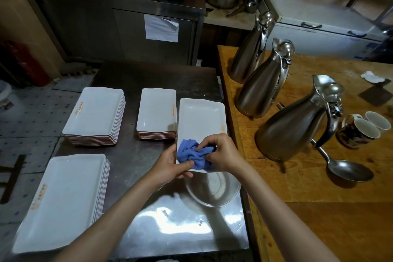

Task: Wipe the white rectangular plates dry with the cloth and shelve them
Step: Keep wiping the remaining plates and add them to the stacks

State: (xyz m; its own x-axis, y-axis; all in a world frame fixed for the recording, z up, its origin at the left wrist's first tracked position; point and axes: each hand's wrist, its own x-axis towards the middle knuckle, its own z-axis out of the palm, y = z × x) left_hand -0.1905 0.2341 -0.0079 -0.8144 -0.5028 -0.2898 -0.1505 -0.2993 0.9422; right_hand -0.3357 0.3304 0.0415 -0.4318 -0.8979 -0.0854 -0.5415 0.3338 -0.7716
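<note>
Pretty dim back kitchen here, tan tiled walls, and a stainless steel prep table [148, 83] pushed up against a wooden counter [319, 187] on its right. The person's got one white rectangular plate [202, 119] held up over the right end of the steel table, just above a round metal bowl [214, 189]. The left hand [170, 168] is gripping the plate's near-left edge, thumb on top and touching the cloth. The right hand [223, 153] has its fingers curled down, bunching a blue cloth [193, 155] against the near end of the plate.

Three stacks of the same white plates sit on the steel table: a big stack near left [63, 200], another at far left [95, 112], and a smaller stack in the middle [157, 110] just beside the held plate.

On the wood counter there are three steel jugs [287, 134] in a row, two mugs [361, 132] side by side, and a big metal ladle [348, 170] lying near the closest jug. A crumpled white rag [372, 76] sits farther back.
</note>
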